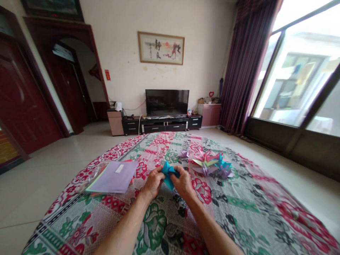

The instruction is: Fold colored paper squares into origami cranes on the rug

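A piece of folded blue paper (168, 177) is held up between my two hands above the table, its pointed end facing down toward me. My left hand (153, 182) pinches its left side between thumb and fingers. On the opposite side, my right hand (183, 181) grips the paper's right edge in the same way. Right of my hands lies a cluster of folded paper cranes (207, 161) in pink, green, blue and purple. One small purple folded piece (184, 153) sits apart, just left of that cluster.
A stack of coloured paper sheets (113, 179), purple on top with a small white label, lies left of my hands. The round table has a floral cloth (154, 226). Beyond it stand a television (167, 102) on a low black cabinet and a dark curtain (239, 67).
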`<state>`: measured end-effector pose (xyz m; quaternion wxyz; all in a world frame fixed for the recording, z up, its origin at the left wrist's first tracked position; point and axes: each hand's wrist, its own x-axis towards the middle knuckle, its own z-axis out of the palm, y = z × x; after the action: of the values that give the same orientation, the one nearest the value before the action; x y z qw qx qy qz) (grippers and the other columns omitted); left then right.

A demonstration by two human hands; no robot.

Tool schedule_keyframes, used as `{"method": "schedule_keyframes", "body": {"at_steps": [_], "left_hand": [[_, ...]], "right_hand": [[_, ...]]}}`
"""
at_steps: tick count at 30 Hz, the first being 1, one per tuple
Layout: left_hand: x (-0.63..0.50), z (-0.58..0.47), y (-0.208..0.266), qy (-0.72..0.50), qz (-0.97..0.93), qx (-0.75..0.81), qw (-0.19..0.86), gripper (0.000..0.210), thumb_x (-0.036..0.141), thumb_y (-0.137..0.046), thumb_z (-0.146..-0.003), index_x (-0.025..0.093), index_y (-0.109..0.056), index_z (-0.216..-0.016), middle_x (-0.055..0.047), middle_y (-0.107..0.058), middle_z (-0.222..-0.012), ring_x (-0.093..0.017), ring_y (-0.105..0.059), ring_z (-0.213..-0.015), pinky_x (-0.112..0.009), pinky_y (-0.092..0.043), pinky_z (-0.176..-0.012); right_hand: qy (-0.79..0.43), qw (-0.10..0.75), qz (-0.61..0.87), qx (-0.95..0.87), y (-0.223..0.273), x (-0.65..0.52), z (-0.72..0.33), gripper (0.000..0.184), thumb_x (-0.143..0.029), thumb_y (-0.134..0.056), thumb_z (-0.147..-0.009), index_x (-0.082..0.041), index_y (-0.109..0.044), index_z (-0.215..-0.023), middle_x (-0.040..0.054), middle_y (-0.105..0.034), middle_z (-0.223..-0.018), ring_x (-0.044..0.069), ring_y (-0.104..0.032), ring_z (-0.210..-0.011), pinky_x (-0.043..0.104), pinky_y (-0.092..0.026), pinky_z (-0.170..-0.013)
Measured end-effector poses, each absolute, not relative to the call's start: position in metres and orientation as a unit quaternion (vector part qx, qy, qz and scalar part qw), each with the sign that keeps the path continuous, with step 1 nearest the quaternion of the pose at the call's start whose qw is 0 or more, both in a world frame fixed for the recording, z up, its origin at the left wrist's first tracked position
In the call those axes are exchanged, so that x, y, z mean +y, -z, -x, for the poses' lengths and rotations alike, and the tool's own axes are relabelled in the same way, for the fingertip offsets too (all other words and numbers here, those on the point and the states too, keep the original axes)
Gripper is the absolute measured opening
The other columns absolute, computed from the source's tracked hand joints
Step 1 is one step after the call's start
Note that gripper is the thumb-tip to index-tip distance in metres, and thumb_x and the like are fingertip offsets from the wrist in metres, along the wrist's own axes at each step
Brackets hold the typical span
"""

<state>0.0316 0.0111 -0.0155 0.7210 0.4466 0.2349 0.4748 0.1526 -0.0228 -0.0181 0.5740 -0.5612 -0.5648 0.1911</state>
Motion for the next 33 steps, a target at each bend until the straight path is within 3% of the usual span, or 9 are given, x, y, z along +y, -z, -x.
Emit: {"method": "schedule_keyframes", "body": {"at_steps": [5,13,26,33], "left_hand": [[0.013,-0.035,0.018,-0.498,-0.462,0.282,0.678,0.013,0.017,-0.062,-0.059,0.015,-0.065,-0.072,0.006,-0.052,-0.051,-0.006,-0.042,-0.046,-0.02,-0.035,-0.053],[0.014,-0.041,0.02,-0.529,-0.455,0.332,0.635,0.021,0.03,-0.069,-0.059,0.014,-0.065,-0.072,0.005,-0.054,-0.054,-0.006,-0.041,-0.048,-0.018,-0.032,-0.049],[0.01,-0.037,0.015,-0.493,-0.563,0.384,0.54,0.021,0.034,-0.058,-0.068,0.014,-0.063,-0.069,0.006,-0.041,-0.049,-0.007,-0.032,-0.046,-0.019,-0.026,-0.045],[0.014,-0.039,0.02,-0.523,-0.592,0.431,0.435,0.024,0.037,-0.053,-0.072,0.015,-0.062,-0.068,0.005,-0.043,-0.052,-0.008,-0.035,-0.05,-0.019,-0.028,-0.048]], "right_hand": [[-0.178,0.573,0.55,-0.581,0.02,-0.021,-0.153,0.014,-0.027,-0.053,-0.069,-0.017,-0.062,-0.074,0.0011,-0.061,-0.066,0.014,-0.053,-0.063,0.025,-0.043,-0.062],[-0.199,0.579,0.553,-0.565,0.017,-0.023,-0.151,0.016,-0.028,-0.053,-0.069,-0.016,-0.063,-0.075,0.0014,-0.061,-0.067,0.014,-0.053,-0.062,0.024,-0.043,-0.061],[-0.245,0.574,0.557,-0.549,0.012,-0.025,-0.151,0.018,-0.029,-0.051,-0.065,-0.015,-0.061,-0.072,-0.0011,-0.054,-0.06,0.012,-0.045,-0.054,0.022,-0.038,-0.051],[-0.176,0.5,0.646,-0.55,0.004,-0.028,-0.152,0.014,-0.026,-0.051,-0.063,-0.018,-0.062,-0.066,-0.0007,-0.056,-0.056,0.014,-0.048,-0.054,0.023,-0.034,-0.054]]}}
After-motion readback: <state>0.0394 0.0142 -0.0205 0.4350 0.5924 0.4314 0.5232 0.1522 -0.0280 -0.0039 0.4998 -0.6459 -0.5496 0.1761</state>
